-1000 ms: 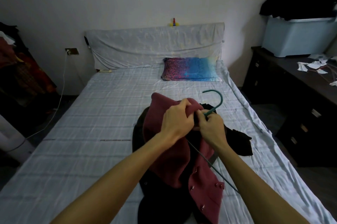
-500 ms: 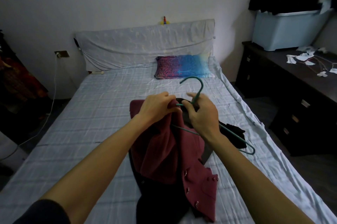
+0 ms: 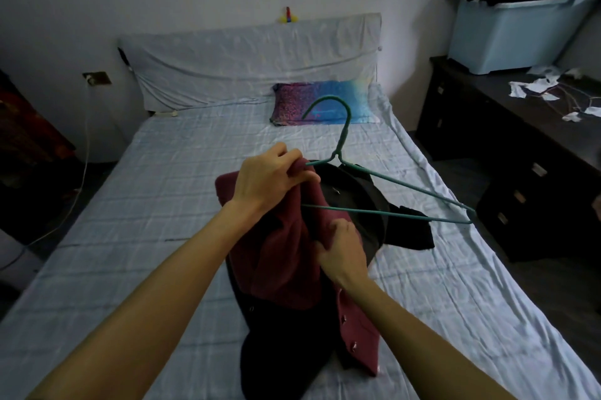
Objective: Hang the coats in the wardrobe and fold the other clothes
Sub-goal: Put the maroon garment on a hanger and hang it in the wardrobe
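On a bed (image 3: 162, 204), a red coat (image 3: 286, 256) lies half-threaded on a green hanger (image 3: 343, 136): the left grip (image 3: 270, 178) pinches its collar over one hanger arm, the right grip (image 3: 341, 246) bunches cloth lower down. The other arm juts bare, so the far shoulder likely needs pulling over next. A bin (image 3: 507, 32) tops the counter (image 3: 520, 113) at right.

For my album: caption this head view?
Over the bed, left hand pinches maroon coat onto green hanger; right hand grips it lower.
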A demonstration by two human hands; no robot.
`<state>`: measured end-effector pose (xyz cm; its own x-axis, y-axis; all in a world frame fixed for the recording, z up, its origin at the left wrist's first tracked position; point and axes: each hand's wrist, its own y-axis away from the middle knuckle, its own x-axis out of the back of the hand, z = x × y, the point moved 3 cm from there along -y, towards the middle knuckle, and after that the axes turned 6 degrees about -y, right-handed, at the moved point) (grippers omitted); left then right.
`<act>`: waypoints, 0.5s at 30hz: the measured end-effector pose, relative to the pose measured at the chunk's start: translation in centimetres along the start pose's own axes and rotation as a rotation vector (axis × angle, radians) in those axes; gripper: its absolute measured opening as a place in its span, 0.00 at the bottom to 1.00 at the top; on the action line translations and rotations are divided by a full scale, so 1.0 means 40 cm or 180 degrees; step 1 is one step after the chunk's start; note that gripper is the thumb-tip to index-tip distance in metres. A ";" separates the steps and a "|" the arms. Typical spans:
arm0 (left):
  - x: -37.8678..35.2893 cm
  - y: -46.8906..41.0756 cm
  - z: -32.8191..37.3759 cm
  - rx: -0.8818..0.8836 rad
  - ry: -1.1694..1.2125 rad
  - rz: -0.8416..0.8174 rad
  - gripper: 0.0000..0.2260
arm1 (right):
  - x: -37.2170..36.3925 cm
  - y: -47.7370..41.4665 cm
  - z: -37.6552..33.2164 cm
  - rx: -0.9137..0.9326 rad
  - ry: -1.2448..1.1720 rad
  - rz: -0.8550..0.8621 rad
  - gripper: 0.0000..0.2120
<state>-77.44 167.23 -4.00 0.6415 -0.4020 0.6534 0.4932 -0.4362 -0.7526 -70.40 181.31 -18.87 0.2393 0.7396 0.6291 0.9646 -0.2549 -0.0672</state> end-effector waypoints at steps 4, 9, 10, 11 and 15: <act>0.046 -0.011 -0.009 -0.0029 0.0023 0.0229 0.22 | -0.030 -0.036 0.011 -0.0326 0.0011 -0.0070 0.22; 0.093 -0.013 -0.090 -0.0188 -0.0208 0.0352 0.20 | 0.057 -0.091 0.008 -0.0467 0.0299 0.0097 0.18; 0.100 -0.004 -0.116 -0.0202 -0.0298 0.0338 0.21 | 0.100 -0.107 0.012 -0.0430 0.0351 0.0233 0.19; 0.107 0.008 -0.142 -0.0213 -0.0363 0.0306 0.21 | 0.151 -0.123 0.014 -0.0331 0.0365 0.0362 0.19; 0.122 0.050 -0.214 -0.0310 -0.0476 0.0217 0.22 | 0.341 -0.168 -0.007 0.0141 0.0403 0.0647 0.17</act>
<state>-78.34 157.52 -1.61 0.7551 -0.3124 0.5763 0.3911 -0.4909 -0.7785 -73.66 192.95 -9.61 0.4159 0.5913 0.6910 0.9026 -0.3609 -0.2345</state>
